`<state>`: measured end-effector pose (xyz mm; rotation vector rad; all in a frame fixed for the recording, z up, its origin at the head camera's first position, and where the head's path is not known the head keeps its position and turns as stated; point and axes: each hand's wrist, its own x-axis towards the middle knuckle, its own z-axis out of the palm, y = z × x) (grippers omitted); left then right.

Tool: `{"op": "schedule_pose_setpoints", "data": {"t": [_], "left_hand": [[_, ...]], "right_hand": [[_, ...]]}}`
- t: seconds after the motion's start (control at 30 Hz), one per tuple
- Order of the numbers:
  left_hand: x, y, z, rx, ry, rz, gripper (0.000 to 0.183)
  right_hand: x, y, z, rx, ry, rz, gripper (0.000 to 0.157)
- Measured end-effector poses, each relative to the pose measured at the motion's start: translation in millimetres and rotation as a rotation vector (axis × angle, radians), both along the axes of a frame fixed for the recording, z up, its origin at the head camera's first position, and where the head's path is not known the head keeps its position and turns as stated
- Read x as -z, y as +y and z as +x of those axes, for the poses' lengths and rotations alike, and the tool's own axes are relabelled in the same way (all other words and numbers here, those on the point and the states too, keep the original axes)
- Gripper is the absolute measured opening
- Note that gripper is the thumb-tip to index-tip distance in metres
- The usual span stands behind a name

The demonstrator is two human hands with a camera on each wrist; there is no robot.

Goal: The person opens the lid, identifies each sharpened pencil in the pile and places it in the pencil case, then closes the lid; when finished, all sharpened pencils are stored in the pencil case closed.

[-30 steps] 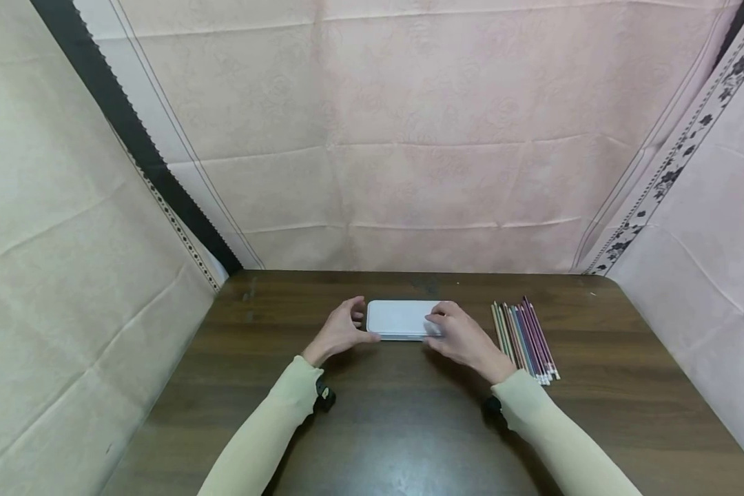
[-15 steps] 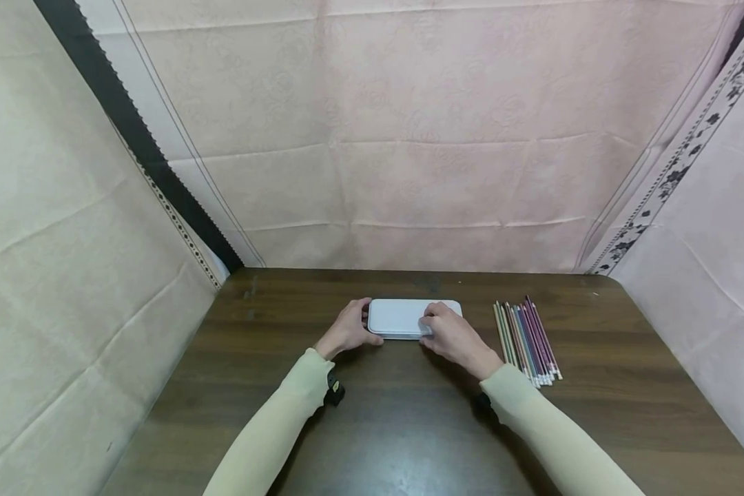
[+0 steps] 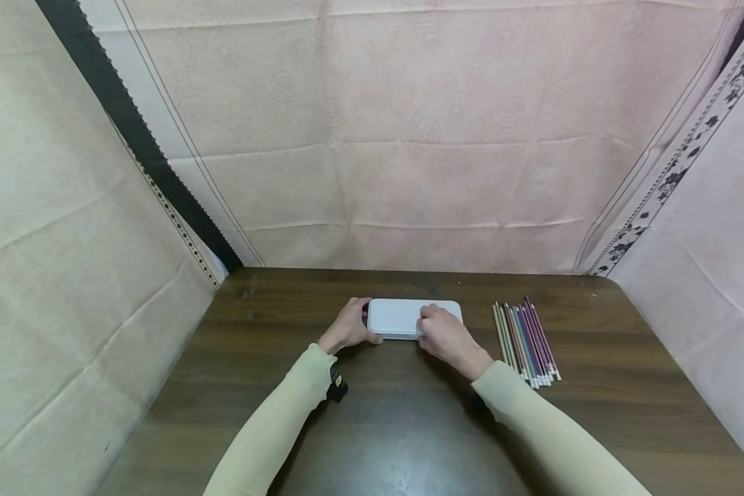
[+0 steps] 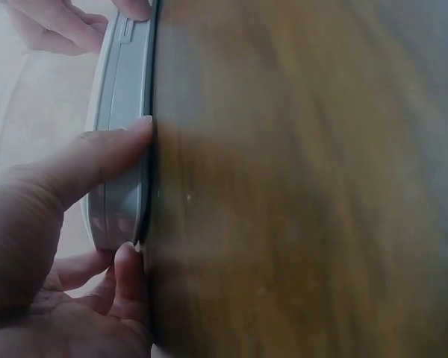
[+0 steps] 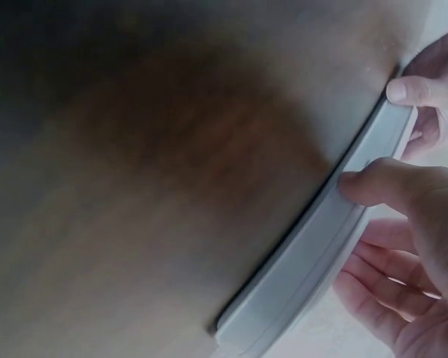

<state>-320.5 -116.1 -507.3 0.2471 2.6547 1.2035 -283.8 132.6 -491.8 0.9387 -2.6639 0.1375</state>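
Note:
A flat white pencil case (image 3: 397, 318) with rounded corners lies closed on the table. My left hand (image 3: 350, 324) grips its left end, thumb along the front side (image 4: 119, 89) and fingers bent round the short end. Over the middle of the front edge is my right hand (image 3: 446, 336). In the right wrist view its thumb (image 5: 381, 183) presses the case's front wall, while the other fingers curl above the lid. A small catch (image 4: 127, 31) shows on the front wall in the left wrist view, close to the right thumb.
Several coloured pencils (image 3: 527, 344) lie side by side to the right of the case, near my right forearm. The dark wooden table (image 3: 372, 434) ends at a back edge behind the case. Pale cloth (image 3: 434, 138) hangs behind and on both sides.
My left hand has moved right and closed in round the case's left end. The right hand has slid a little left along the front edge, uncovering the lid's right corner.

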Motion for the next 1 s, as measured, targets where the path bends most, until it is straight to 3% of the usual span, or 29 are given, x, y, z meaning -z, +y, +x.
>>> {"op": "schedule_pose_setpoints", "data": {"t": [0.33, 0.63, 0.77, 1.0], "left_hand": [[5.2, 0, -3.5, -0.003, 0.030, -0.013, 0.100], [6.2, 1, -4.7, -0.003, 0.028, -0.009, 0.100], [5.1, 1, -4.9, -0.006, 0.017, 0.005, 0.101], [7.3, 1, -5.7, -0.014, 0.007, -0.008, 0.100]], "right_hand": [[3.2, -4, -3.7, -0.066, 0.160, 0.130, 0.017], [-2.1, -7, -2.8, -0.064, 0.198, 0.220, 0.017], [-2.8, -4, -3.9, -0.068, 0.204, 0.208, 0.016], [1.4, 5, -2.1, -0.071, 0.119, 0.086, 0.006]]}}
